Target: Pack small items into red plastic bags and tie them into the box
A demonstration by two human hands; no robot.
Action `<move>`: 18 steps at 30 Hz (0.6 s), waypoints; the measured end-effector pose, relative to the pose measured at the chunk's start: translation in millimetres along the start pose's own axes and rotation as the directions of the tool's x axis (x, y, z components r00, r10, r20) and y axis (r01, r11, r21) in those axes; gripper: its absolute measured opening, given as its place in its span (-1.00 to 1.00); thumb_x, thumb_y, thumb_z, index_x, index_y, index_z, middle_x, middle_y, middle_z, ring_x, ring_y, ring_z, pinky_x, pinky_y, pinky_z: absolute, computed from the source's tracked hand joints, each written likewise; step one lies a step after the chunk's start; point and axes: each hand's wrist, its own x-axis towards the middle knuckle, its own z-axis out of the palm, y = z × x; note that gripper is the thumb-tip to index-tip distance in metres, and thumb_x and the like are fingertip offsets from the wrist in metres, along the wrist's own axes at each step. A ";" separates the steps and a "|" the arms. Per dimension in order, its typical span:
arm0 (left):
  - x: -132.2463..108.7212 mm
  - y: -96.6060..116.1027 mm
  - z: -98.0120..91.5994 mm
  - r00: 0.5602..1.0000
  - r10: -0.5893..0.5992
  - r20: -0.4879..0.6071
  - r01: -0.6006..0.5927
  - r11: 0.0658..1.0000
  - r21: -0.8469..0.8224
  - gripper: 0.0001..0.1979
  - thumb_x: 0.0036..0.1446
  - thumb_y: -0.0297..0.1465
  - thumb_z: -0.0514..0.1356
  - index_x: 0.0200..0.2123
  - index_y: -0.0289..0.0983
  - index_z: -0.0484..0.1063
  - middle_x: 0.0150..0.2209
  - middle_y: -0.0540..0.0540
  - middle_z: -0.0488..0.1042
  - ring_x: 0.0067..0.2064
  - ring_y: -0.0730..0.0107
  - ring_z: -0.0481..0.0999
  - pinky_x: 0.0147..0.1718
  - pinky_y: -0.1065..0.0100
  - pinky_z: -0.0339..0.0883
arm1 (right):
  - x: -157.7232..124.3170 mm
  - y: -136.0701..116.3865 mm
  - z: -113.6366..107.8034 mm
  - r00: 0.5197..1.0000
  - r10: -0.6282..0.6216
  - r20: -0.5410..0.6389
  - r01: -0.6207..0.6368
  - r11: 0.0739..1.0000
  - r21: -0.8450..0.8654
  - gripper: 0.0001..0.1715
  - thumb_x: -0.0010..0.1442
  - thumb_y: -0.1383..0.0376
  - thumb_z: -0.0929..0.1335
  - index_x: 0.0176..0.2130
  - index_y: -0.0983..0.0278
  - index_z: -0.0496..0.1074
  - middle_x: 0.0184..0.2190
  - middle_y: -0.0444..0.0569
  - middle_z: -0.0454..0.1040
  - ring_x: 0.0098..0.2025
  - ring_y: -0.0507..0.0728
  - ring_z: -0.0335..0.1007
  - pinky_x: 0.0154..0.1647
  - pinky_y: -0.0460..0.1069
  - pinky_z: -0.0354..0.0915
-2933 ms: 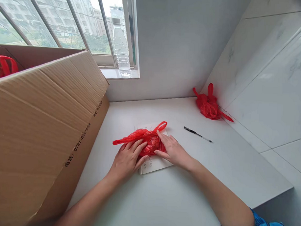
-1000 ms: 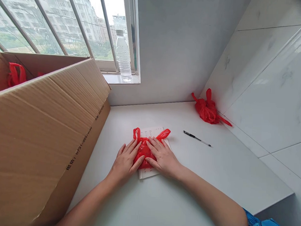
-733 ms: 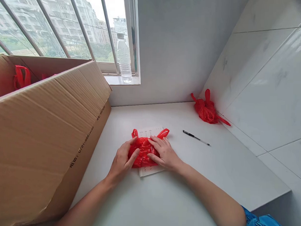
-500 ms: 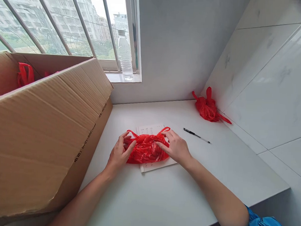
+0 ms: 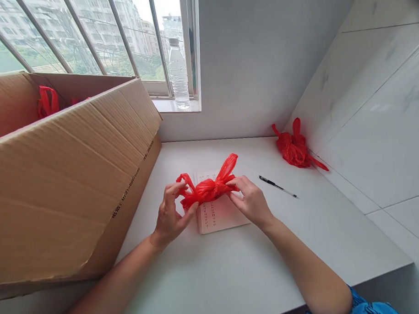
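Red plastic bag (image 5: 205,190), thin and crinkled, is over the notebook (image 5: 224,217) at centre. From left: a cardboard box (image 5: 68,170) printed "0731"; the left hand (image 5: 171,216), half-curled, gripping the bag's left end; notebook marks too small to read; the right hand (image 5: 252,202), thumb and fingertips nearly together, pinching its right end; a slim pen (image 5: 278,186); another crumpled red bag (image 5: 294,148), far right.

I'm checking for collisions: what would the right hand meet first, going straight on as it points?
The right hand would first meet the nearer crumpled red plastic bag, which it seems to hold; beyond that, depth is unclear.
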 end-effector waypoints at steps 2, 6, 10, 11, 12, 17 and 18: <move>1.3 0.3 -0.1 0.992 -0.126 -0.031 0.119 0.981 -0.153 -0.58 0.22 -0.31 0.18 0.13 -0.14 0.19 0.02 -0.14 0.30 -0.11 0.34 0.48 -0.11 0.19 0.49 | 0.7 2.5 1.5 0.999 -0.017 0.041 0.019 0.999 -0.040 -0.83 0.27 0.26 0.36 -0.10 0.17 0.42 -0.20 -0.05 0.52 -0.16 0.17 0.44 -0.06 0.08 0.29; 8.5 -0.3 -1.5 0.863 -0.482 -0.153 0.396 0.832 -0.389 -0.58 0.27 -0.15 0.11 0.14 -0.09 0.19 0.03 -0.11 0.32 -0.22 0.41 0.50 -0.45 0.43 0.46 | 1.8 2.5 3.9 0.996 -0.006 -0.094 -0.003 0.996 -0.088 -0.70 0.27 0.15 0.38 -0.04 0.21 0.38 -0.09 0.03 0.49 -0.06 0.21 0.42 -0.03 0.10 0.25; 9.9 -3.3 0.7 0.753 -0.635 0.173 0.655 0.695 -0.296 -0.47 0.26 -0.01 0.07 0.17 -0.15 0.31 -0.05 -0.13 0.45 -0.36 0.44 0.46 -0.53 0.45 0.36 | -0.3 -0.6 11.2 0.998 0.062 -0.008 -0.062 0.994 -0.095 -0.82 0.26 0.20 0.34 -0.37 0.20 0.37 -0.40 -0.08 0.48 -0.34 0.13 0.40 -0.29 0.01 0.23; 8.3 -3.7 1.9 0.741 -0.612 0.277 0.670 0.702 -0.241 -0.46 0.26 0.00 0.06 0.18 -0.16 0.34 -0.07 -0.14 0.48 -0.37 0.45 0.45 -0.50 0.43 0.36 | -1.6 -1.8 14.8 0.994 0.095 0.055 -0.091 0.993 -0.077 -0.80 0.25 0.22 0.34 -0.42 0.20 0.34 -0.45 -0.11 0.46 -0.40 0.11 0.38 -0.37 -0.01 0.21; 6.2 -3.7 3.1 0.739 -0.572 0.356 0.656 0.731 -0.187 -0.47 0.27 -0.01 0.05 0.18 -0.15 0.36 -0.07 -0.13 0.50 -0.37 0.44 0.45 -0.46 0.42 0.37 | -3.0 -3.3 19.1 0.985 0.129 0.112 -0.124 0.991 -0.051 -0.81 0.23 0.22 0.35 -0.42 0.20 0.34 -0.46 -0.12 0.46 -0.44 0.10 0.37 -0.41 -0.02 0.20; -0.9 3.0 6.0 0.820 -0.339 0.461 0.403 0.914 -0.046 -0.63 0.27 -0.18 0.13 0.10 -0.07 0.48 -0.03 -0.12 0.50 -0.18 0.33 0.46 -0.32 0.39 0.39 | -9.5 -11.0 39.7 0.947 0.157 0.280 -0.242 0.923 0.301 -0.79 0.25 0.21 0.34 -0.11 0.20 0.37 -0.33 -0.11 0.54 -0.37 0.10 0.46 -0.36 -0.03 0.35; -0.5 4.4 5.8 0.830 -0.313 0.461 0.381 0.923 -0.059 -0.67 0.26 -0.20 0.14 0.04 -0.08 0.52 -0.04 -0.11 0.51 -0.17 0.32 0.46 -0.31 0.39 0.40 | -10.0 -11.9 41.2 0.948 0.146 0.281 -0.248 0.895 0.371 -0.81 0.26 0.20 0.33 -0.13 0.20 0.38 -0.33 -0.12 0.54 -0.36 0.09 0.47 -0.35 -0.03 0.36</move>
